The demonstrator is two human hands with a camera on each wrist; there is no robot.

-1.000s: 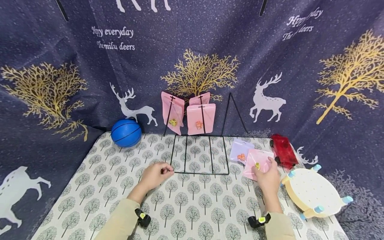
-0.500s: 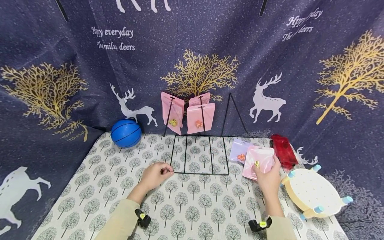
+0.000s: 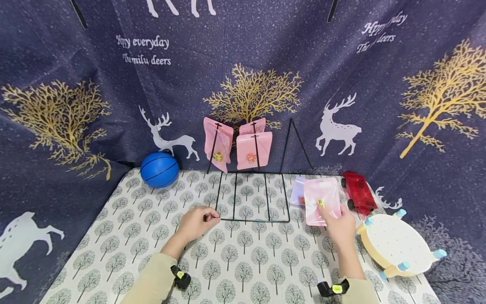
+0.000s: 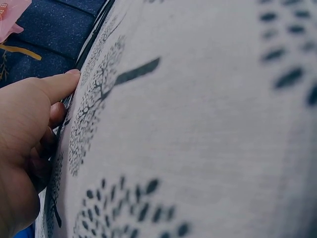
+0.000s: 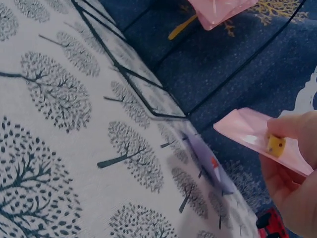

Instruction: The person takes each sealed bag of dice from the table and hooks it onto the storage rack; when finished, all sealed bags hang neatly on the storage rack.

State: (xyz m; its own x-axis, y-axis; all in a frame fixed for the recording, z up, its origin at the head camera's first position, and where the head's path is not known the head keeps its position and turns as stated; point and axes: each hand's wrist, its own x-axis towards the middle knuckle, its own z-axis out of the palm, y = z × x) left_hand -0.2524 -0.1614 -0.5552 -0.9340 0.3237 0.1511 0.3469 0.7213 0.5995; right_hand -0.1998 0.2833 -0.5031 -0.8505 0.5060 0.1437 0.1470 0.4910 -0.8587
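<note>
One pink pouch (image 3: 322, 188) with yellow die (image 5: 276, 144) — raised over the right of the table (image 3: 243, 253), pinched by thumb and fingers of the right hand (image 3: 341, 228). One lilac pouch (image 3: 297, 192), lying partly behind it. One black wire rack (image 3: 250, 220) to the left, further pink pouches (image 3: 244, 147) hung at its far side; left hand (image 3: 195, 221) at its near left corner, fingers bent — whether pinching, cannot tell. Step in hand, apparently: lifting. Next move likely calls for a steady pinch.

Item: I wore a left sleeve (image 3: 152, 276) and a right sleeve (image 3: 358, 291), both beige. Item: black, blocky left wrist unit (image 3: 184, 281) and right wrist unit (image 3: 325, 289), each bore a yellow-green patch (image 3: 337, 289). Item: my left hand (image 3: 195, 221) and right hand (image 3: 340, 224) were bare.
</note>
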